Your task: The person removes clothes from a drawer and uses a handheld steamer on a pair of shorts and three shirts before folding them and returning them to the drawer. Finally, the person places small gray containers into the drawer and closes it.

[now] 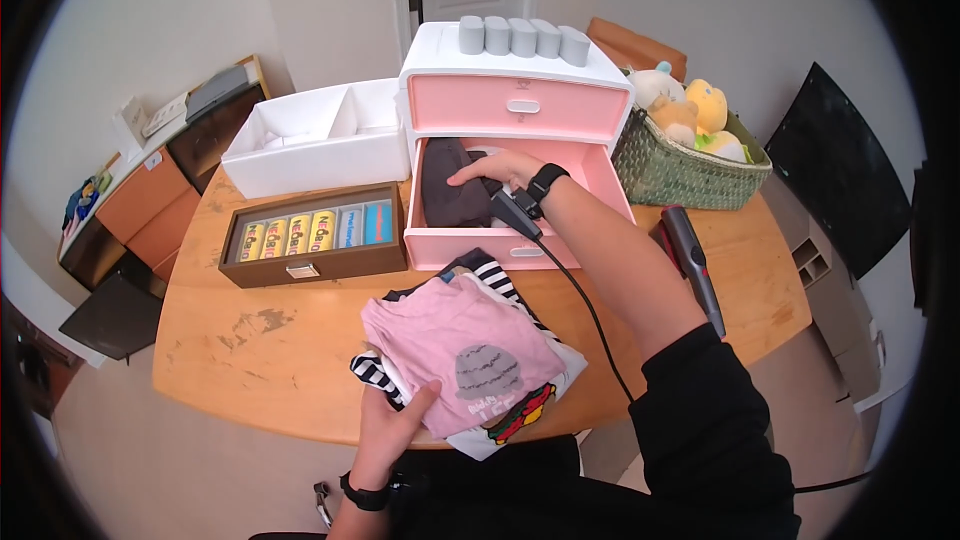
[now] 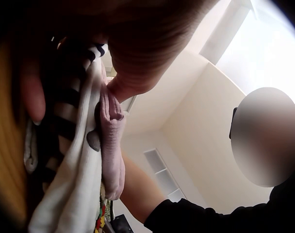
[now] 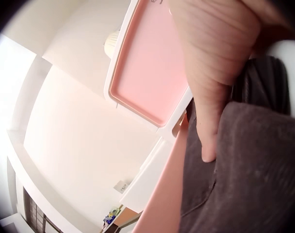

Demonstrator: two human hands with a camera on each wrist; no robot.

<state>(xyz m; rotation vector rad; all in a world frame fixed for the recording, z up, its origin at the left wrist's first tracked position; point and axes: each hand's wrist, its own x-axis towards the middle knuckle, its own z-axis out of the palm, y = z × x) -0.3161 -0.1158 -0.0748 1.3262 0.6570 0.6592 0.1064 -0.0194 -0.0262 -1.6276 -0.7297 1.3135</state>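
My right hand [image 1: 507, 172] is inside the open lower drawer [image 1: 590, 175], on a dark folded garment [image 1: 447, 190]; in the right wrist view its thumb presses against the dark cloth [image 3: 259, 165]. My left hand [image 1: 393, 430] grips the left edge of a stack of clothes at the table's front edge, thumb over the pink shirt [image 1: 480, 340]. In the left wrist view the fingers reach under striped and white cloth [image 2: 74, 170], with the pink layer [image 2: 112, 155] beside the thumb. The right fingertips are hidden.
Grey rounded pieces [image 1: 522, 38] stand on the drawer unit. Left of it are a white divided box [image 1: 300, 130] and a brown case [image 1: 310, 275]. A green basket [image 1: 690, 175] of plush toys and a dark grey handheld device [image 1: 692, 260] lie right. A cable runs from my right wrist.
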